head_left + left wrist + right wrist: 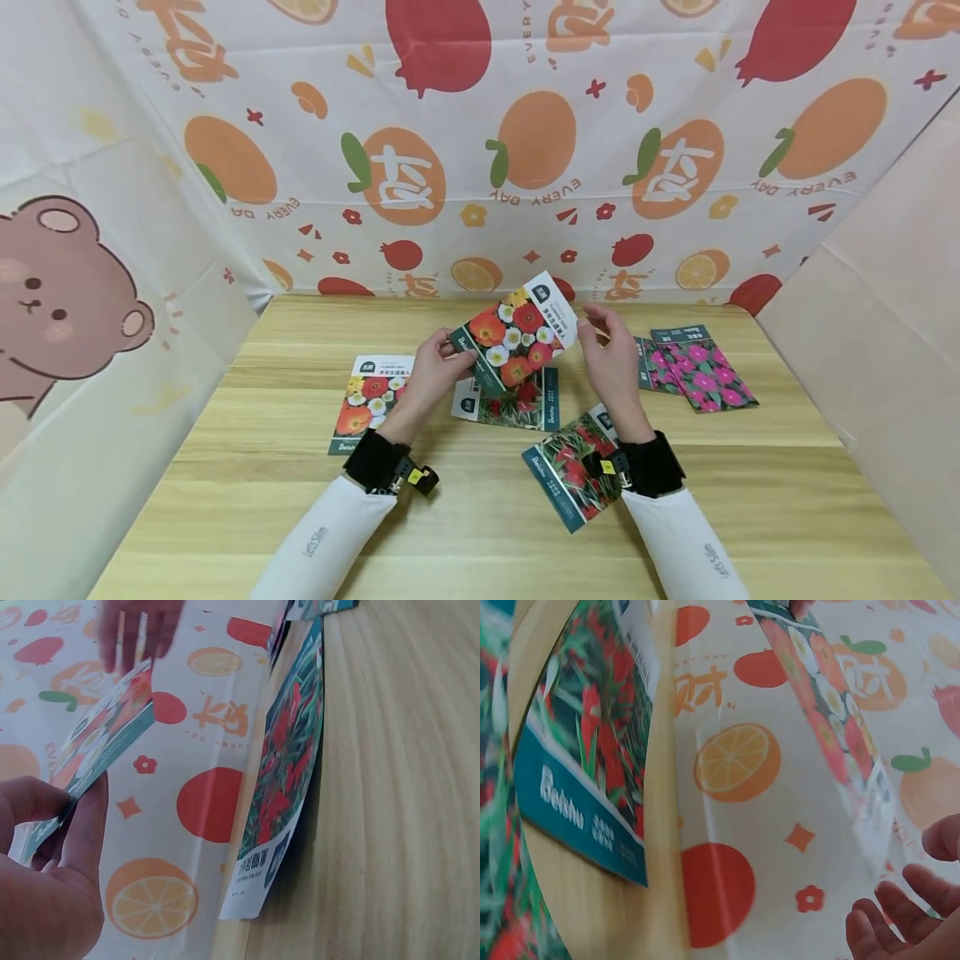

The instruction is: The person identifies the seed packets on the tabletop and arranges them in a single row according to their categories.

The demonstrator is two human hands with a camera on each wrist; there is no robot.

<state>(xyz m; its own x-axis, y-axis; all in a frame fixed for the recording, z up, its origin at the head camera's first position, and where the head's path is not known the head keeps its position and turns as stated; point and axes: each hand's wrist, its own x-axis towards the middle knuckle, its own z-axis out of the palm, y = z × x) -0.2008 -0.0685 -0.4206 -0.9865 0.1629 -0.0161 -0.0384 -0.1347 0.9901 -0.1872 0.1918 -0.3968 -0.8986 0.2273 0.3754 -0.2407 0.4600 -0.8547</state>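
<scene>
Head view: at frame centre the left hand pinches the lower left corner of a seed packet printed with orange, red and white flowers, thumb on the printed face and the other fingers behind it. The packet is tilted and held above the table. The right hand is just right of the packet, fingers loosely curled and slightly apart; whether its fingertips touch the packet's edge cannot be told. On the wood under the held packet lies a red-flower packet. Left of it lies a second orange-flower packet, partly under the left wrist. At lower centre a third packet with red blooms and a teal edge lies partly under the right wrist. At right of centre lie two pink-flower packets, overlapping. A cloth printed with fruit hangs behind the table, and a bear print shows at the left edge.

Left wrist view: in the lower left, thumb and fingers pinch the teal corner of the packet, which rises toward the upper left. The right hand shows blurred at the top, fingers hanging apart. A red-flower packet lies on the wood at centre.

Right wrist view: the right hand's fingertips curl, a little apart, in the lower right, holding nothing. The held packet runs diagonally through the upper right. A teal-edged packet lies at left.
</scene>
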